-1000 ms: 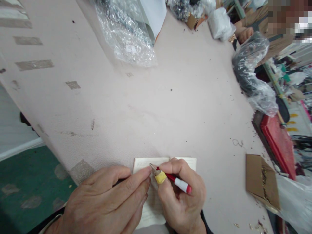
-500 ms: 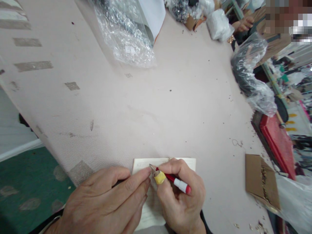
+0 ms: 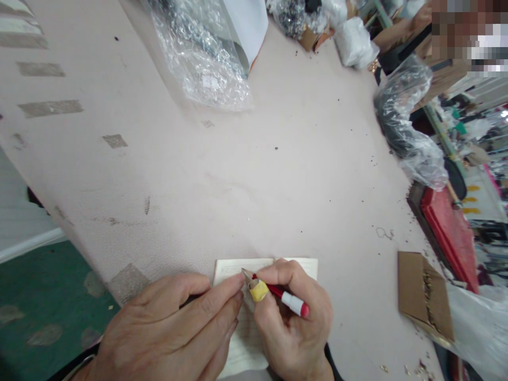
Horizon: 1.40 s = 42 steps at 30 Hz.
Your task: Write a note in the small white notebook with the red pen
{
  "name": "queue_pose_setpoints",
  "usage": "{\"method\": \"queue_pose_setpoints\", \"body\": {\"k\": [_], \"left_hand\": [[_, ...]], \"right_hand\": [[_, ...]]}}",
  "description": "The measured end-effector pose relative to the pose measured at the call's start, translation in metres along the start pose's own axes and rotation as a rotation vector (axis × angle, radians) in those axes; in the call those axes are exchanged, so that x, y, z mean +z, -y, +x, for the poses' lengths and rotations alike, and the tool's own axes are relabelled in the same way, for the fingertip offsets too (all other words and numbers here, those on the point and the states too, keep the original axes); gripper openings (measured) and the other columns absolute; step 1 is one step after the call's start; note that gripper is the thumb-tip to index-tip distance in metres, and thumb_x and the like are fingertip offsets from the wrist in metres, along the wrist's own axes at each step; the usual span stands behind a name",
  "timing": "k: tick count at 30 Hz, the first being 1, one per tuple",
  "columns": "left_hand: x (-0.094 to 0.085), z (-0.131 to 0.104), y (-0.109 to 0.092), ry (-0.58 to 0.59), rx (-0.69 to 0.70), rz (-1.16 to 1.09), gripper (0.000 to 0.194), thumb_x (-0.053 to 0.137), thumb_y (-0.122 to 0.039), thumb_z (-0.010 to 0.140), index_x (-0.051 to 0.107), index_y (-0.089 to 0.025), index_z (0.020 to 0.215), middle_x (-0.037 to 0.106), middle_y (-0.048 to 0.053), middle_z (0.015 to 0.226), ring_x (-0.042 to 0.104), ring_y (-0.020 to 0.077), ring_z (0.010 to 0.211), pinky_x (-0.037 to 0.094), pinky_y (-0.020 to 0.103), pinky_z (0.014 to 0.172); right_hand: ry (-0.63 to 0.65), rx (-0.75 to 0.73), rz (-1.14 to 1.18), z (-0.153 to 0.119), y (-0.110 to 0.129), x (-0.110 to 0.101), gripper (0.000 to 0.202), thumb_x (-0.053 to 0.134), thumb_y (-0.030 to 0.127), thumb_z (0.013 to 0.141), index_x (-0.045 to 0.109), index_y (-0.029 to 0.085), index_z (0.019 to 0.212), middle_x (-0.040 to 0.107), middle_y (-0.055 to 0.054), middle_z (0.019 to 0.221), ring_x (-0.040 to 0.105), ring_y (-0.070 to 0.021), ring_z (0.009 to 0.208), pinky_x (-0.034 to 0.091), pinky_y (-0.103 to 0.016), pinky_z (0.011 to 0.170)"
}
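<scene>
My right hand [image 3: 293, 330] grips a red and white pen [image 3: 283, 296] with a yellow band near its tip, and the tip rests on an open lined notebook [image 3: 232, 270] at the near table edge. My left hand [image 3: 166, 333] lies flat on the notebook's left page, fingers together, fingertips almost touching the pen tip. Most of the notebook is hidden under both hands.
The pale pink table [image 3: 254, 180] carries a clear plastic bag [image 3: 202, 58] at the back, a bag of dark parts [image 3: 408, 127] at the right edge, and a small cardboard box [image 3: 424, 296] near my right. A red tray [image 3: 448, 233] sits off the right edge. Another person [image 3: 420, 32] works at the far right.
The hands and pen have hardly moved; the pen tip shifted very slightly left on the page. The other person's hand at the far right has pulled away.
</scene>
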State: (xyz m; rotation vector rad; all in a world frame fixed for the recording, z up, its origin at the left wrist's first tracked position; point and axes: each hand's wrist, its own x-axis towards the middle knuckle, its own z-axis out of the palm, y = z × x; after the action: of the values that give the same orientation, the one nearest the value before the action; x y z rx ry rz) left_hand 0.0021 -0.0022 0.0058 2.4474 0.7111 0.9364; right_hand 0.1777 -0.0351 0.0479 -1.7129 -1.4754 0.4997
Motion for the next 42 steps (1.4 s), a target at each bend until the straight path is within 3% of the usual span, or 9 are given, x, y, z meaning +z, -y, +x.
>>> {"method": "queue_pose_setpoints", "body": {"k": [42], "left_hand": [[-0.0033, 0.0056, -0.0009, -0.009, 0.012, 0.005, 0.025, 0.052, -0.008, 0.091, 0.074, -0.011, 0.103, 0.071, 0.007, 0.121, 0.058, 0.0225, 0.096, 0.042, 0.040, 0.090]], "right_hand": [[-0.006, -0.020, -0.029, 0.0035, 0.0024, -0.0001, 0.014, 0.055, 0.007, 0.079, 0.063, 0.018, 0.081, 0.062, 0.002, 0.063, 0.055, -0.0106, 0.053, 0.044, -0.024, 0.052]]}}
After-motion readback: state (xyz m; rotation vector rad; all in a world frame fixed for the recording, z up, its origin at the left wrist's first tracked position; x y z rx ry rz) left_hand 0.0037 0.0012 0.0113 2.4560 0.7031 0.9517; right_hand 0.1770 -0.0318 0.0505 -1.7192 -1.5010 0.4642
